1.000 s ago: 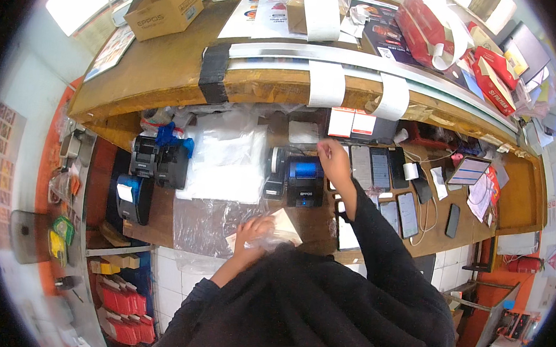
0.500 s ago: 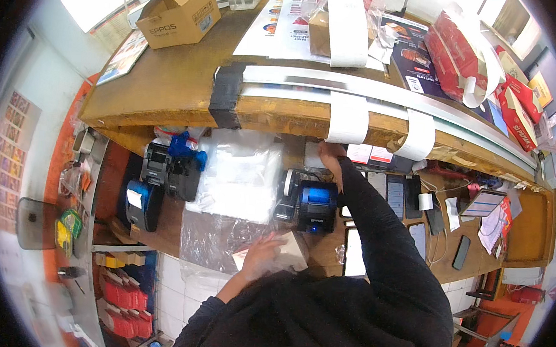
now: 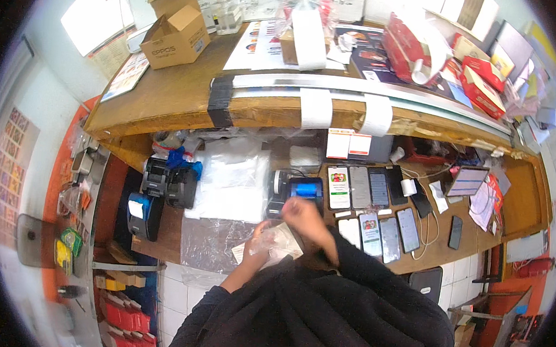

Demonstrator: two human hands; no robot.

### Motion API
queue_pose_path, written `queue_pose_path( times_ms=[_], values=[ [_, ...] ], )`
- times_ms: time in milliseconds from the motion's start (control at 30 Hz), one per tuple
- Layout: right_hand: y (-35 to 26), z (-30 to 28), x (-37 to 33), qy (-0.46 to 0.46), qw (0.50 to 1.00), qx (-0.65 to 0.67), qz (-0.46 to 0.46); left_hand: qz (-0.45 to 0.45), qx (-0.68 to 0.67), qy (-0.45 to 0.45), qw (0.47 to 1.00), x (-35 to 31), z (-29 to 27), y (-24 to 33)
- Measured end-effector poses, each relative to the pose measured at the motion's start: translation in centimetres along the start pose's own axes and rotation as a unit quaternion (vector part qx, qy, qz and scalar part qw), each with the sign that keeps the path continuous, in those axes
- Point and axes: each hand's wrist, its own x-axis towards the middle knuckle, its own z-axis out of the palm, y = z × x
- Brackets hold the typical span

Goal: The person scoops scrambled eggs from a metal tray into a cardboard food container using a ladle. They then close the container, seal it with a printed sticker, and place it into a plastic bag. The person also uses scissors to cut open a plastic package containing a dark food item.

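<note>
Close to my body, my left hand (image 3: 258, 247) grips a small pale box (image 3: 284, 242) that appears to be inside clear plastic. My right hand (image 3: 308, 221) is just above and to the right of the box, its fingers drawn together. What they hold, if anything, I cannot make out. Behind that hand stands a black receipt printer (image 3: 305, 191) with a blue top, partly covered by it. Left of the printer lies a stack of clear plastic bags (image 3: 230, 180).
Several phones (image 3: 368, 235) lie in rows to the right. More black printers (image 3: 155, 177) stand at the left. An overhanging wooden shelf (image 3: 269, 112) crosses the far side, with a cardboard box (image 3: 174, 43) on it and paper strips (image 3: 315, 109) hanging from its edge.
My right arm has drawn back from under the shelf, and the hand is now beside the box. My left hand still holds the box, now tilted more.
</note>
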Motion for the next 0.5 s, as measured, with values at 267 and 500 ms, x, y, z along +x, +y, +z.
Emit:
queue_pose_path(
  times_ms=[267, 500],
  values=[
    [-2.2, 1.6, -6.6, 0.069, 0.996, 0.004, 0.058, 0.141, 0.170, -0.020, 0.975, -2.7, 0.0, 4.4],
    [-3.6, -0.3, -9.1, 0.271, 0.960, 0.007, 0.065, 0.149, 0.156, 0.053, 0.975, -3.5, 2.1, 4.1]
  ],
)
